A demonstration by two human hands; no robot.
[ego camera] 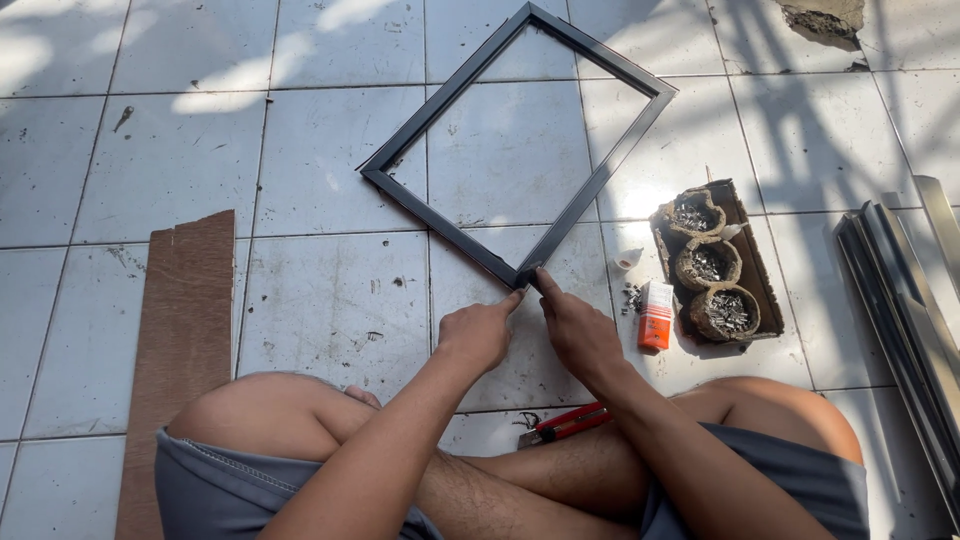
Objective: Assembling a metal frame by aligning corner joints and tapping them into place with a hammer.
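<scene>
Bright daylight, sun patches at top, soft streaked shadows, sharp focus

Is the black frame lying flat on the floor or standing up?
Lying flat. The black frame rests on the tiled floor, floor tiles showing through its middle, while the left hand and right hand touch its near corner.

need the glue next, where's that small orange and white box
In the head view the orange and white box lies on the tiled floor, right of the right hand, beside the tray of three screw-filled cups.
</scene>
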